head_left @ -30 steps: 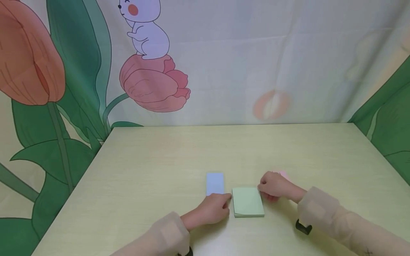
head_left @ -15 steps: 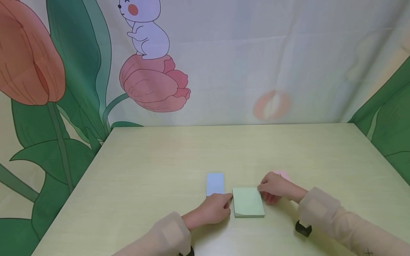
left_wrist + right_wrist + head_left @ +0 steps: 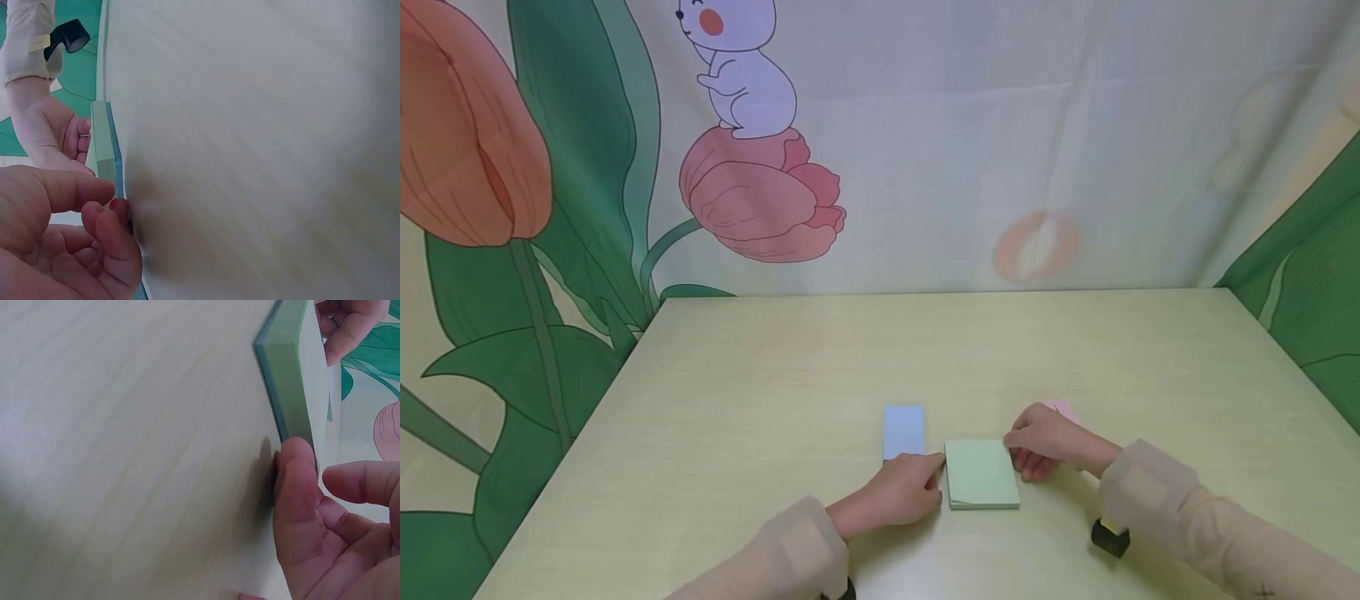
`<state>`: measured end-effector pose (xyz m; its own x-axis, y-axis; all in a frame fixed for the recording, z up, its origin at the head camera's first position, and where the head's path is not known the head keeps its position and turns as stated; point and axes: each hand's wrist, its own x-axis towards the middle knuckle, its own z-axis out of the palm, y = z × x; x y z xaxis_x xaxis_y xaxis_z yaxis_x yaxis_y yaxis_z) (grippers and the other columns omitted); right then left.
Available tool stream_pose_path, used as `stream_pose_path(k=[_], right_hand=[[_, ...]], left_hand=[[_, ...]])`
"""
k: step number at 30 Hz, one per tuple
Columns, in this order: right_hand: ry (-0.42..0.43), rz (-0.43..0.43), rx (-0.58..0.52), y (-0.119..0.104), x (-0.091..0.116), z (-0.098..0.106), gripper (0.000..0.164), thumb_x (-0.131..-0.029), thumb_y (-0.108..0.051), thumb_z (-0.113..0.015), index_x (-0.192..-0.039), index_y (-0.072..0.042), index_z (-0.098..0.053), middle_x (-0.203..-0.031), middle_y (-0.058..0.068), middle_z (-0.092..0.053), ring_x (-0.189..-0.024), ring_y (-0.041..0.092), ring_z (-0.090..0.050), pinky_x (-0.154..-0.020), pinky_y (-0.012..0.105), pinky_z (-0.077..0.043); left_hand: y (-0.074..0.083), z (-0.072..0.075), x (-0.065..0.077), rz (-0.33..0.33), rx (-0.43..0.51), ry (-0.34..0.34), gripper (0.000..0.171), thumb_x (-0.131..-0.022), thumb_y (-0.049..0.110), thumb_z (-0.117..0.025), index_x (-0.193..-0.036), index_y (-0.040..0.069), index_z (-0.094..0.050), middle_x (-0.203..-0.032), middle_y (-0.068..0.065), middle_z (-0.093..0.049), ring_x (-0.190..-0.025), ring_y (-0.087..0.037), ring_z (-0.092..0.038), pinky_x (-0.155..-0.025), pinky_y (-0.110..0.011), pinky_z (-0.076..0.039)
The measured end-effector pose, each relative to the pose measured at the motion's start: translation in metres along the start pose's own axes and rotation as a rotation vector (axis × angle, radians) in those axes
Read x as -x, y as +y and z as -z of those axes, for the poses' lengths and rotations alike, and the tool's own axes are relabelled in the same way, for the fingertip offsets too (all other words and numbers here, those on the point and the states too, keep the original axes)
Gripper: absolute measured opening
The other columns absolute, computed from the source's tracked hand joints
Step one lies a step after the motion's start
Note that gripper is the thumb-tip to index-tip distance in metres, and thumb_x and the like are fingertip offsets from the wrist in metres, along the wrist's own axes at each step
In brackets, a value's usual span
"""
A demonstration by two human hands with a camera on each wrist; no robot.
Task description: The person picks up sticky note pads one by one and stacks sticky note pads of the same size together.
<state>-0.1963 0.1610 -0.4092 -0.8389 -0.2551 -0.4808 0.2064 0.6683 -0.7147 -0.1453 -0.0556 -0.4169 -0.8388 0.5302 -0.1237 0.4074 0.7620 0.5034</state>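
A thick pad of light green sticky notes (image 3: pixel 982 475) lies flat on the table, with a blue layer under it in both wrist views. My left hand (image 3: pixel 891 490) is at its left edge, index fingertip against the upper corner and other fingers curled. At the opposite edge, my right hand (image 3: pixel 1047 437) has its fingertips on the upper right corner. Thumb and fingers of the right hand (image 3: pixel 350 519) come close around the pad's edge in the right wrist view. A light blue paper pad (image 3: pixel 903 431) is partly hidden behind the left hand, and something pink (image 3: pixel 1062 409) shows behind the right.
The pale wooden table (image 3: pixel 775 375) reaches back to a hanging cloth (image 3: pixel 925 167) printed with tulips and a white animal. Black wrist cameras, such as the right one (image 3: pixel 1109 537), hang under the sleeves.
The green pad and the left hand have shifted very slightly to the right. The right hand has barely moved, its lower fingers spreading a little.
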Motion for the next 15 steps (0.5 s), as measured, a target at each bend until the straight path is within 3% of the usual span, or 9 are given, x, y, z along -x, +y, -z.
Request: stream_pose_path(k=[5,10,15], right_hand=[[0.002,-0.015,0.0,0.0014,-0.0005,-0.0013,0.022,-0.083,-0.01,-0.05,-0.066,0.001,-0.059,-0.053,0.004,-0.054,-0.042,0.01,-0.051,-0.044,0.023,-0.047],[-0.007,-0.019,0.009,0.0042,0.0012,-0.0038,0.022,-0.083,-0.01,-0.051,-0.066,0.001,-0.059,-0.053,0.004,-0.054,-0.042,0.011,-0.051,-0.044,0.023,-0.047],[-0.006,-0.037,0.019,0.0072,0.0031,-0.0065,0.022,-0.083,-0.011,-0.051,-0.066,0.0,-0.059,-0.053,0.005,-0.055,-0.042,0.011,-0.052,-0.043,0.024,-0.047]], left_hand=[[0.0013,-0.0004,0.0023,0.016,0.028,0.008,0.005,-0.078,0.006,-0.054,-0.08,0.006,-0.05,-0.058,0.006,-0.039,-0.051,-0.006,-0.035,-0.047,-0.017,-0.029],[0.0045,-0.0018,0.0066,0.053,0.089,0.027,0.024,-0.077,0.007,-0.055,-0.1,-0.001,-0.053,-0.063,0.005,-0.044,-0.054,-0.005,-0.038,-0.051,-0.017,-0.033],[0.0074,-0.0025,0.0076,0.055,0.04,0.029,0.01,-0.076,0.008,-0.056,-0.086,0.005,-0.056,-0.062,0.006,-0.044,-0.056,-0.006,-0.04,-0.054,-0.017,-0.034]])
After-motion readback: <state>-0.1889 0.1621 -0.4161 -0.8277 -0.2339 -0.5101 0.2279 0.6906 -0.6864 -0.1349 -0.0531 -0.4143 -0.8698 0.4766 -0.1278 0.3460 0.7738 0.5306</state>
